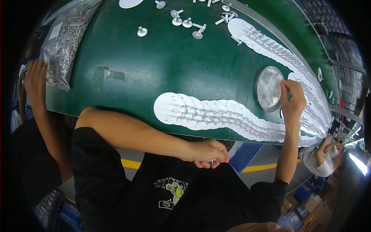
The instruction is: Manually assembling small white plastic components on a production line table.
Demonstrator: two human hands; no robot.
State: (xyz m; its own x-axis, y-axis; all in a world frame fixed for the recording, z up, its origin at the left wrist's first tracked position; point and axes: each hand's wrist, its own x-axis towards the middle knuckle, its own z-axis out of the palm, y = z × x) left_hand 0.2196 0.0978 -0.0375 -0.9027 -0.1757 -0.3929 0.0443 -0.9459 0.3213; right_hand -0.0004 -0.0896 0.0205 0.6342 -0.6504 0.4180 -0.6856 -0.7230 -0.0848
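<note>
My left hand (pixel 210 153) is curled closed just off the table's near edge, in front of my body. A small whitish piece shows between its fingers, but its kind is hidden. Over at the right, my right hand (pixel 294 98) reaches to the rim of a round dish (pixel 259 96) with its fingertips pinched; whatever they hold is too small to make out. Whitish, glossy, translucent stuff (pixel 270 86) fills the dish. Left of the dish and nearer me, a row of overlapping white discs (pixel 166 109) with small stems runs along the green table (pixel 154 69).
A second row of white discs (pixel 239 30) curves down the far right. Loose white stemmed discs (pixel 187 23) lie at the back. A clear bag of metal pins (pixel 67 42) rests at the left, beside another person's hand (pixel 35 79). Someone else (pixel 319 160) sits at far right.
</note>
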